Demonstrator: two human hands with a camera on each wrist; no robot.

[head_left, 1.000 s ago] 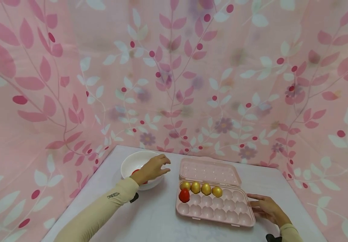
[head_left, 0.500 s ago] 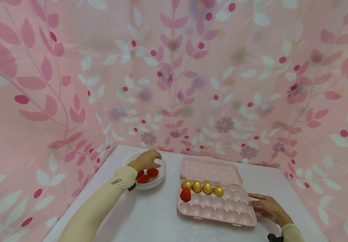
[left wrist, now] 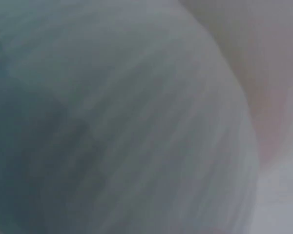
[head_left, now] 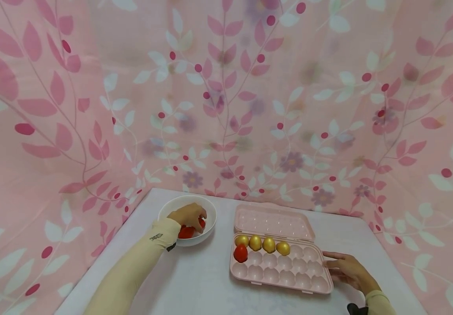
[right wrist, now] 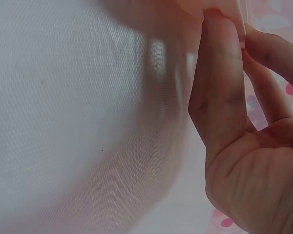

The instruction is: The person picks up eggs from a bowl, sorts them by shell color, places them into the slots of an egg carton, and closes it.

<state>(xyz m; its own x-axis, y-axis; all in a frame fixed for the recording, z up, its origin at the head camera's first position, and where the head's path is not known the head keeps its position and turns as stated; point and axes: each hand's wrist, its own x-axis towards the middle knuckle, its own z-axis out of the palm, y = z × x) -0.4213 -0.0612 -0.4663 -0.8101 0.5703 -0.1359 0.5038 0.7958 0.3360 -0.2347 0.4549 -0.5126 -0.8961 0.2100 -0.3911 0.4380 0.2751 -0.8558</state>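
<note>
Held a red egg (head_left: 202, 222) between curled fingers and thumb of the left hand (head_left: 188, 215), in the white bowl (head_left: 171, 204) left of centre, lower frame. Had the egg at that hand's right side, with long axis hidden, well apart from the right hand (head_left: 346, 270). Pinched the right end of the egg carton (head_left: 283, 263), lower right, with the latter's fingers. Counted four gold eggs (head_left: 268, 245) and a single red egg (head_left: 240, 253) in one carton, at least one other red egg (head_left: 186, 232) in one bowl.
</note>
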